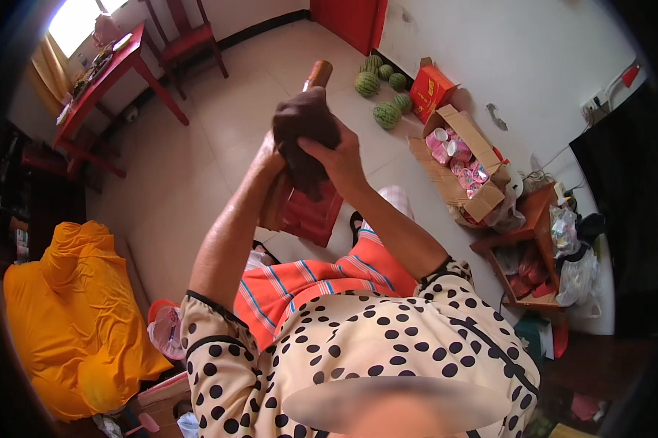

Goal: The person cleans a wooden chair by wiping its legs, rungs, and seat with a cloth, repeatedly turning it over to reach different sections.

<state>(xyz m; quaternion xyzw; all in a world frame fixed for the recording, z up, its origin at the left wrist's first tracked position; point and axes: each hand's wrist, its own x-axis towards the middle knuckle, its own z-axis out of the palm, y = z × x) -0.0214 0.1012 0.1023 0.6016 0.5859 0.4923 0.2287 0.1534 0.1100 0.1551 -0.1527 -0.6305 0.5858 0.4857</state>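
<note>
A dark brown cloth (pixel 307 126) is bunched around a glossy reddish-brown rod-like piece (pixel 320 74), whose rounded end sticks out above it. My right hand (pixel 337 153) grips the cloth from the right, its thumb lying across the front. On the other side, my left hand (pixel 273 150) is mostly hidden by the cloth, so its fingers and hold cannot be made out. Below both hands is a red wooden panel or seat (pixel 310 216), with a tan-brown part (pixel 275 205) beside it. The cloth hides how the rod and these parts connect.
A striped orange cloth (pixel 307 279) covers my lap. Watermelons (pixel 367 84), a red carton (pixel 432 90) and an open cardboard box (pixel 466 164) stand right. A wooden cabinet (pixel 531 224) is nearer. Left are a red table (pixel 101 87), a red chair (pixel 189 46) and an orange cloth-covered object (pixel 77 323).
</note>
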